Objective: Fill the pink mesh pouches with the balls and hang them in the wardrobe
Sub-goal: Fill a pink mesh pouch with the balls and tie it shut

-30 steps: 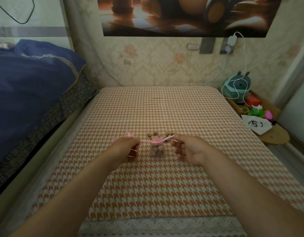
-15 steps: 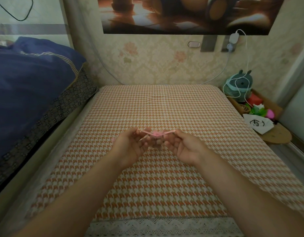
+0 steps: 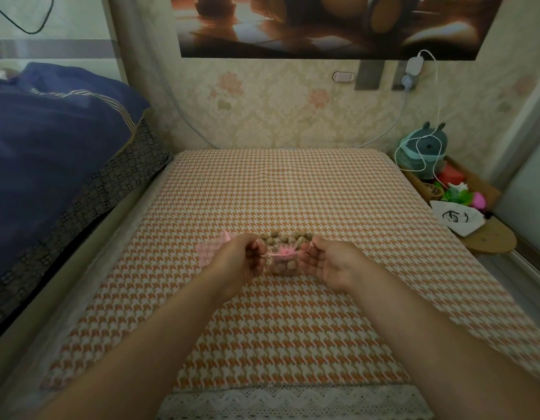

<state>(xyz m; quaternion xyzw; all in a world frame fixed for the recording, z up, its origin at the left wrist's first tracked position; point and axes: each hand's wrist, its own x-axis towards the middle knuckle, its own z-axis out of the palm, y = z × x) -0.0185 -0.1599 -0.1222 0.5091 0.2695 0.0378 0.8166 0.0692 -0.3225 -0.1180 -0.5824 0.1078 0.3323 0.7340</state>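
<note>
While both bare forearms reach out over the bed with the orange-and-white houndstooth cover (image 3: pixel 293 189), the person's left hand (image 3: pixel 237 263) and right hand (image 3: pixel 329 263) meet near the middle of the bed, well apart from its lace-trimmed near edge. Between them hangs a small pink mesh pouch (image 3: pixel 282 265) packed with round brown balls, its gathered pink top bunched just above the filling. A thin pink drawstring (image 3: pixel 267 255) runs out of that gathered top to either side. The left hand's grip is clenched on the left end of the drawstring, fingers curled into the palm. The right hand's grip pinches the right end between thumb and fingertips, with the palm turned up and the other fingers loosely curled.

Just beyond the hands, a row of loose brown wooden balls (image 3: pixel 285 237) lies on the cover, toward the far edge. A second, flat pink mesh pouch (image 3: pixel 206 251) lies on the cover just left of the left hand and is partly hidden by it.

Along the bed's left edge lies a dark blue quilt (image 3: pixel 50 153) over a black patterned sheet. Off the far right corner stands a green plush toy (image 3: pixel 422 150) wrapped in a white charging cable, with a white drawstring bag (image 3: pixel 456 218) nearer the right edge.
</note>
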